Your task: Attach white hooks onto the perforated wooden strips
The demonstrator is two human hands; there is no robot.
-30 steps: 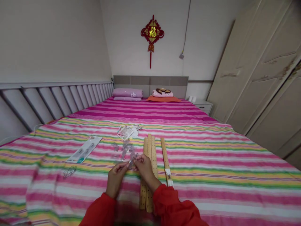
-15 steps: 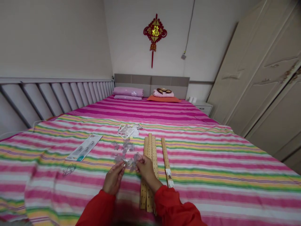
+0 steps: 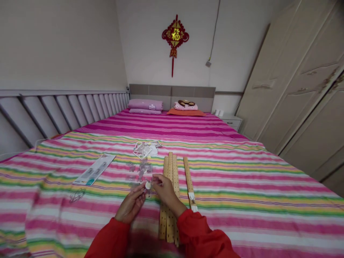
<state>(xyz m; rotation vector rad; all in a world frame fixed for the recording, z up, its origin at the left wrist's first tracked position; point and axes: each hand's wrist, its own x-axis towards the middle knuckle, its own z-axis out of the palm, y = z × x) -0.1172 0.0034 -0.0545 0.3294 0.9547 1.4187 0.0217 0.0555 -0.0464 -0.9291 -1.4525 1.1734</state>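
Observation:
My left hand (image 3: 133,203) pinches a small round cream-coloured piece (image 3: 148,185) between thumb and fingers. Close on its right, my right hand (image 3: 164,187) has its fingertips drawn together at the piece's edge; what they grip is too small to make out. Beyond both hands lie several small clear plastic pieces (image 3: 145,167) on the striped sheet. Under my right forearm runs a bundle of perforated wooden strips (image 3: 169,200). Another wooden strip (image 3: 188,175) lies apart to the right, with white hook-like pieces (image 3: 191,197) at its near end.
A long clear packet with hooks (image 3: 94,169) lies at the left, with a thin wire loop (image 3: 77,195) nearer me. Farther back sits a pile of cards and packets (image 3: 146,149). A metal rail (image 3: 67,111) borders the bed's left; folded bedding (image 3: 146,105) rests by the headboard.
The cream-coloured round piece now shows in my left hand. My right hand has shifted slightly up and left, and clear plastic that was between the hands no longer shows there.

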